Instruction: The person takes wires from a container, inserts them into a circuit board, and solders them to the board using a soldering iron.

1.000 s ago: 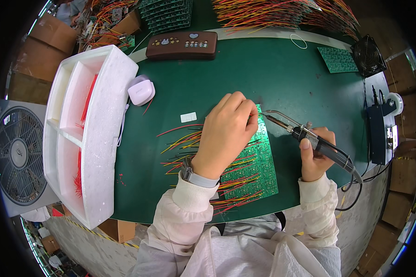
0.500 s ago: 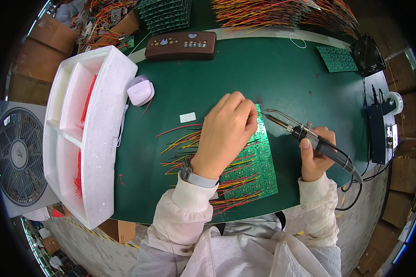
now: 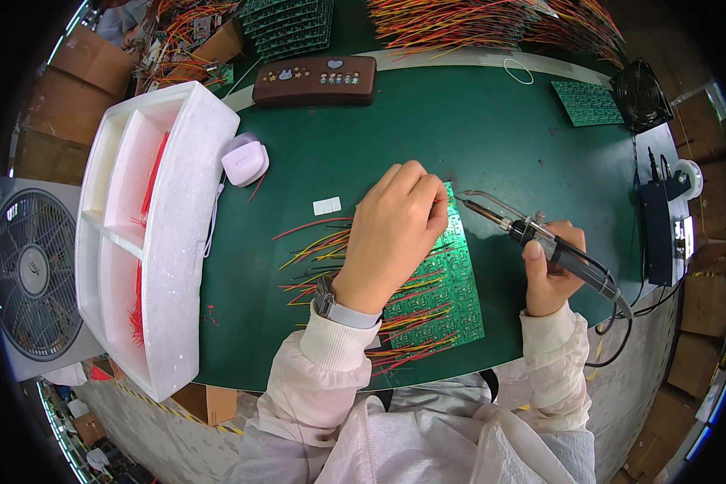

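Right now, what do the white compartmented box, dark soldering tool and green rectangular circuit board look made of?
White compartmented box: probably matte polystyrene foam, given its thick walls and speckled face.
Dark soldering tool: shiny silvery parts suggest metal; the black parts are likely plastic or rubber.
Green rectangular circuit board: perhaps fibreglass laminate, its coating semi-glossy with glints; core hidden.

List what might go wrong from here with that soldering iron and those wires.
1. Burn: the soldering iron in the right hand has its tip close to the fingers of the left hand; if hot, a slip might burn them.
2. Snag: wires stick out on both sides of that left hand, so moving it could pull some out of line on the circuit board.
3. Tug: the iron's cable loops past the table's edge and might catch.
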